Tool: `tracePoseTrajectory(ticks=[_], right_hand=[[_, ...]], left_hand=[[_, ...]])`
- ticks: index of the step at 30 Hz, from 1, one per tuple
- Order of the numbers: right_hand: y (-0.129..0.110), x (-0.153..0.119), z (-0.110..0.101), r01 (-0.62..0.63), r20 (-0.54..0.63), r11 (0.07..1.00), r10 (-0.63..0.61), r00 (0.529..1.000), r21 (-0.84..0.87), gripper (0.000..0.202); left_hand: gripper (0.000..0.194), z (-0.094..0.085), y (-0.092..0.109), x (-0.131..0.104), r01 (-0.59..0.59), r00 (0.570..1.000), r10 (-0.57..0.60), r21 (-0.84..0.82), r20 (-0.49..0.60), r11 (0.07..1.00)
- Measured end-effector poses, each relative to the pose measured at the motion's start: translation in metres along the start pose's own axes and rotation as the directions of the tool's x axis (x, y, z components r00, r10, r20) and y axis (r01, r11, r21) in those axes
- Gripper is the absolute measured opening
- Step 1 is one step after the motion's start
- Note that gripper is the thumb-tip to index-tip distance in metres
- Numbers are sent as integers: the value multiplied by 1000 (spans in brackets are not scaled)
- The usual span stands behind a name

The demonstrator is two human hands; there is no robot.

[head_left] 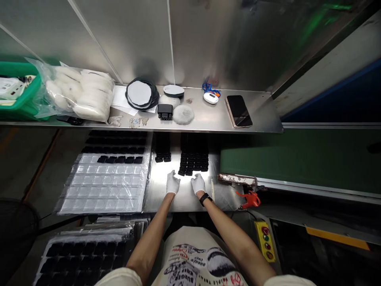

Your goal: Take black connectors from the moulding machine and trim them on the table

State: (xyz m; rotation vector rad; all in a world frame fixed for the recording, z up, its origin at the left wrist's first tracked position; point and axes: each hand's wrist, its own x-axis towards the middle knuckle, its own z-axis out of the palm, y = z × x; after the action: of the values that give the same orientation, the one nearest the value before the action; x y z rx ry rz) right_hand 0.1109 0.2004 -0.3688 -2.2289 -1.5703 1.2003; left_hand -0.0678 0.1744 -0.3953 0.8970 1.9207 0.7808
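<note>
Both my hands wear white gloves and rest low over the metal table (157, 198), just in front of rows of small black plastic parts. My left hand (172, 183) has thumb and forefinger apart, with nothing visible between them. Facing it, my right hand (198, 183) is likewise slightly spread and holds nothing I can see. The larger block of black parts (194, 157) lies right beyond my fingers, packed in columns. A narrower group of black parts (163, 155) sits to its left. Beside my right hand lies a thin pale tool (212, 190).
A clear compartment tray (104, 182), partly filled with black parts, lies left. A filled tray (86, 248) sits lower. The shelf (208, 123) holds a phone (239, 111), fluffy pads (183, 114) and a bag (80, 93). Right are a green conveyor (297, 159) and button box (264, 241).
</note>
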Motion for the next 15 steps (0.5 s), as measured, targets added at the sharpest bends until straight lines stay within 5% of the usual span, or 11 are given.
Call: tracePoseTrajectory(ticks=[8,10,15], right_hand=[[43,-67,-27,-55,25,998,56,998,-8,31],[37,-80,-34,-43,57,999,44,997,-16,20],[2,-115,-70,30,132,999,-34,991,38,33]], left_hand=[[51,-32,-10,-31,76,995,-69,97,-71,992],[45,-34,-6,-28,93,994,-85,124,-67,988],[25,-43,28,-26,103,994,-96,188,-47,977]])
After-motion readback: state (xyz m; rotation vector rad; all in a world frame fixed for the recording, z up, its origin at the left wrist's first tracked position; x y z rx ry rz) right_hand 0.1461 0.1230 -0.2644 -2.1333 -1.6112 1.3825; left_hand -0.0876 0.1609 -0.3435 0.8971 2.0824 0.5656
